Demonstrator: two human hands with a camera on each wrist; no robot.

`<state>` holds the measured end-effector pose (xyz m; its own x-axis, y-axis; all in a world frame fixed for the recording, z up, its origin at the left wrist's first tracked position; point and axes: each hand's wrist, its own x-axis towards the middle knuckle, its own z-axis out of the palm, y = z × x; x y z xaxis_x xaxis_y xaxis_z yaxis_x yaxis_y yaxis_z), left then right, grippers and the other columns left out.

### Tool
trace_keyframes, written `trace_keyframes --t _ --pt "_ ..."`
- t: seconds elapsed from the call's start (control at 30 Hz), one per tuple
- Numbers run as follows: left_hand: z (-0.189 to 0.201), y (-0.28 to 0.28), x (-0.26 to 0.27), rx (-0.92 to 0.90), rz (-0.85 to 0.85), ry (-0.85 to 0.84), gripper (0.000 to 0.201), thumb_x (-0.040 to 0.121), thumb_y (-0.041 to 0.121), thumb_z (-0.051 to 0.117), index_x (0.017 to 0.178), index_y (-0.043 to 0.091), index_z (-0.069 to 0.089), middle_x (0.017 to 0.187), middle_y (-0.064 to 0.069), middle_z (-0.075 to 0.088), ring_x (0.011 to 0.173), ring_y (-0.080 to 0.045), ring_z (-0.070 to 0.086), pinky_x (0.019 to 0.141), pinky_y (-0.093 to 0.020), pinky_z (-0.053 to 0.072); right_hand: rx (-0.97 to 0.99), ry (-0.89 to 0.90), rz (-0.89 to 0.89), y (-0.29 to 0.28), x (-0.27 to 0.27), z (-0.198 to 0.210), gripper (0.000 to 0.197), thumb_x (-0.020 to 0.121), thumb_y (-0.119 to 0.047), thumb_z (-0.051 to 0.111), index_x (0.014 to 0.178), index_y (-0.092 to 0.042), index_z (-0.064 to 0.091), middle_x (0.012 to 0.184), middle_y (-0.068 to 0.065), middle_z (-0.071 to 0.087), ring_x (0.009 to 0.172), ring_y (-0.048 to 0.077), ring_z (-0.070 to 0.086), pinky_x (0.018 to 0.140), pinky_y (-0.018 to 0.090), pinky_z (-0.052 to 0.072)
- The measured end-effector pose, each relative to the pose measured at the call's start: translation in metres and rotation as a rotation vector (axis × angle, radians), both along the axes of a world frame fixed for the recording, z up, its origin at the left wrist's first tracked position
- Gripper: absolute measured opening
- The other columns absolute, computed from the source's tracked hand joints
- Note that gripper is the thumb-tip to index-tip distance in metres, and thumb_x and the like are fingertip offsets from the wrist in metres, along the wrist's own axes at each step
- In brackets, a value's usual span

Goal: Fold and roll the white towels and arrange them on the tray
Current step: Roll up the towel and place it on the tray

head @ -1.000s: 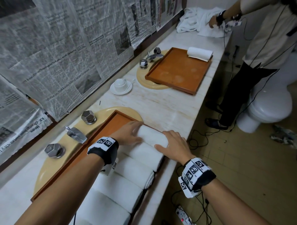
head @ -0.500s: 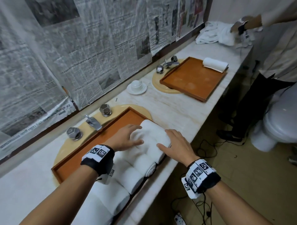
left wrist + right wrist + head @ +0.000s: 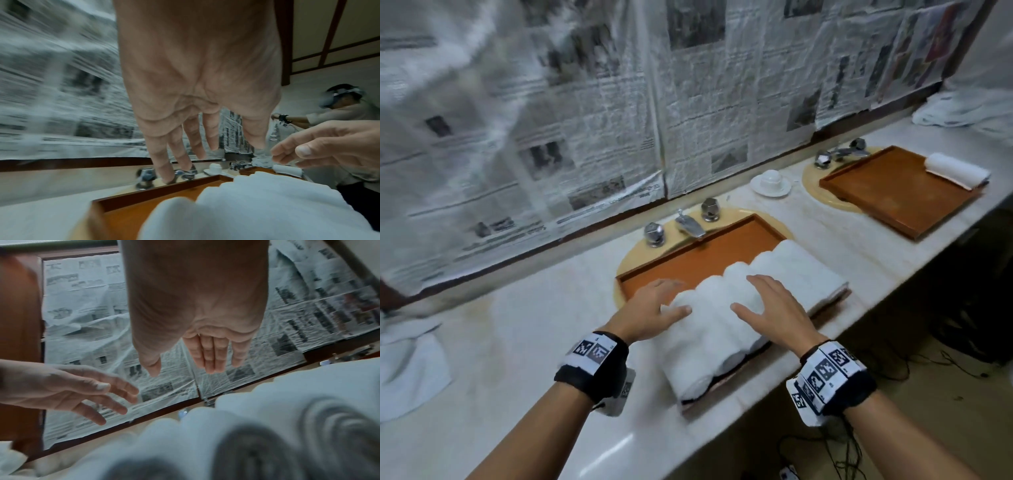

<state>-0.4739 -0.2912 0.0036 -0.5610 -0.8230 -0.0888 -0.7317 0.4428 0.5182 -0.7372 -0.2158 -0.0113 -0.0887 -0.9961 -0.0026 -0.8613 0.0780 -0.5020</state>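
- My left hand (image 3: 654, 313) is spread flat, grip slack, over the left end of the rolled towels (image 3: 736, 308) — holding nothing.
- My right hand (image 3: 774, 311) likewise, fingers straight, lower centre.
- The towels lie side by side in the tray (image 3: 709, 251) on the worktop (image 3: 517, 329).

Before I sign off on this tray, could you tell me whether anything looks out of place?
The rolled towels sit in a tidy row along the front of the near tray. One loose, unrolled towel lies crumpled on the counter at far left.
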Motion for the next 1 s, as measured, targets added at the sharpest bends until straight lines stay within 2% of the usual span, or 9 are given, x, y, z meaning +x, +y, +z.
trace_keyframes --t 0.2,0.3,0.47,0.57,0.73,0.9,1.0 --pt "-0.007 0.066 0.136 0.021 0.224 0.044 0.058 0.093 0.055 0.059 0.143 0.031 0.047 0.147 0.008 0.047 0.132 -0.013 0.045 0.11 -0.031 0.036 -0.037 -0.003 0.168 0.019 0.112 0.001 0.077 0.087 -0.066 0.053 0.147 -0.019 0.041 0.151 -0.004 0.041 0.139 0.012 0.035 0.112 0.032 0.033" --pt "-0.011 0.098 0.191 0.035 0.322 0.037 0.057 0.093 0.056 0.059 0.142 0.032 0.047 0.146 0.01 0.047 0.13 -0.012 0.045 0.109 -0.032 0.037 -0.036 -0.014 0.255 0.028 0.165 -0.001 0.073 0.091 -0.061 0.055 0.148 -0.018 0.04 0.152 -0.002 0.041 0.14 0.013 0.033 0.113 0.032 0.032" --pt "-0.017 0.151 0.272 0.057 0.487 0.031 0.057 0.093 0.056 0.059 0.143 0.032 0.046 0.145 0.011 0.047 0.13 -0.013 0.045 0.107 -0.033 0.039 -0.02 -0.029 0.424 0.04 0.255 -0.001 0.072 0.092 -0.061 0.054 0.149 -0.018 0.039 0.153 -0.003 0.038 0.141 0.013 0.033 0.114 0.032 0.03" --pt "-0.02 0.173 0.311 0.06 0.589 0.039 0.057 0.093 0.055 0.059 0.143 0.032 0.046 0.144 0.01 0.047 0.131 -0.013 0.045 0.107 -0.032 0.039 -0.008 -0.023 0.525 0.04 0.3 -0.002 0.071 0.094 -0.059 0.053 0.15 -0.018 0.037 0.154 -0.004 0.037 0.142 0.011 0.031 0.113 0.027 0.027" --pt "-0.027 0.19 0.36 0.056 0.742 0.032 0.057 0.094 0.051 0.06 0.144 0.026 0.047 0.147 0.005 0.046 0.135 -0.013 0.042 0.111 -0.029 0.034 0.031 -0.002 0.676 0.032 0.363 -0.005 0.072 0.095 -0.06 0.049 0.152 -0.019 0.032 0.156 -0.007 0.032 0.143 0.01 0.027 0.112 0.027 0.026" --pt "-0.033 0.184 0.4 0.03 0.879 0.0 0.058 0.095 0.047 0.06 0.145 0.024 0.045 0.15 0.004 0.042 0.139 -0.015 0.038 0.111 -0.029 0.029 0.027 0.031 0.801 0.006 0.415 -0.013 0.072 0.095 -0.06 0.049 0.152 -0.018 0.033 0.156 -0.004 0.034 0.142 0.012 0.029 0.112 0.028 0.029" --pt "-0.034 0.173 0.422 -0.003 0.976 0.011 0.059 0.094 0.045 0.063 0.146 0.023 0.046 0.149 0.002 0.044 0.136 -0.018 0.043 0.112 -0.034 0.033 0.037 0.044 0.871 -0.015 0.443 -0.02 0.072 0.095 -0.059 0.049 0.152 -0.018 0.033 0.156 -0.003 0.034 0.142 0.013 0.031 0.111 0.029 0.03"
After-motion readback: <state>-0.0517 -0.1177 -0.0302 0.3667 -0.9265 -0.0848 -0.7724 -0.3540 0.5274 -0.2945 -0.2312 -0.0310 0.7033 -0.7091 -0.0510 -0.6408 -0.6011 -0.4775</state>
